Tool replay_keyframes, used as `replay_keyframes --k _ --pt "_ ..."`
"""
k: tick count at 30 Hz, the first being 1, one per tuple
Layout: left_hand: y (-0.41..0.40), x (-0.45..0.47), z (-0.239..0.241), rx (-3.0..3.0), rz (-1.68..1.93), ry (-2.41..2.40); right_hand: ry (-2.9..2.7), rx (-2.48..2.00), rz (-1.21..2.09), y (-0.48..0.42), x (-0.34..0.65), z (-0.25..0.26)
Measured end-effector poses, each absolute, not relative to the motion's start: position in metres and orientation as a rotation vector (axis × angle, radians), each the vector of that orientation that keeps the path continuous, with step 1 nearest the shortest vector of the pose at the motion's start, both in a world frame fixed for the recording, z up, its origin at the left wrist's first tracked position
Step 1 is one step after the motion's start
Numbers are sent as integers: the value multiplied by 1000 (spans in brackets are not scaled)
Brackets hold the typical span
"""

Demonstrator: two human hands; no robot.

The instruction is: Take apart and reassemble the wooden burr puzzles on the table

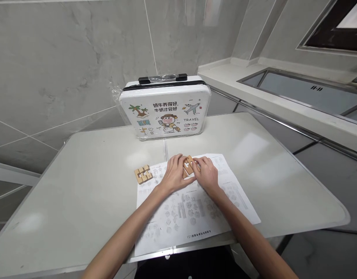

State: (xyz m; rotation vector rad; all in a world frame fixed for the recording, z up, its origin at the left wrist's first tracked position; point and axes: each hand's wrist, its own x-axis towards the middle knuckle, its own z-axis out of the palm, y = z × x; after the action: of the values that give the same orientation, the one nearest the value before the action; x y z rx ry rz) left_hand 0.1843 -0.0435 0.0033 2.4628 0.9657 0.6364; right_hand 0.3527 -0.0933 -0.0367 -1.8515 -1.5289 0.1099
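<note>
My left hand (pixel 175 173) and my right hand (pixel 206 173) meet over a printed instruction sheet (pixel 195 209) on the table. Both close their fingers on a cluster of notched wooden puzzle pieces (pixel 189 165) held between them just above the paper. The hands hide most of that cluster. To the left, a second group of notched wooden pieces (pixel 142 174) lies flat at the sheet's upper left corner, a short way from my left hand.
A white cartoon-printed case (pixel 165 108) with a black handle stands upright at the back of the white table (pixel 88 193), against the grey tiled wall. A ledge with a framed glass panel (pixel 306 91) runs along the right.
</note>
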Motion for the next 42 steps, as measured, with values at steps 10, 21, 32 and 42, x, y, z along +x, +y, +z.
replay_keyframes --k 10,21,32,42 --pt "-38 172 0 2602 573 904 -1606 -1628 344 -93 350 -32" --pt "-26 108 19 2730 441 1000 -1590 -1600 418 -97 347 -25" --pt "3 31 21 2374 863 1371 -1585 -1607 449 -100 348 -29" --pt "22 -38 1 1653 1206 1688 -1583 -1613 474 -99 350 -32"
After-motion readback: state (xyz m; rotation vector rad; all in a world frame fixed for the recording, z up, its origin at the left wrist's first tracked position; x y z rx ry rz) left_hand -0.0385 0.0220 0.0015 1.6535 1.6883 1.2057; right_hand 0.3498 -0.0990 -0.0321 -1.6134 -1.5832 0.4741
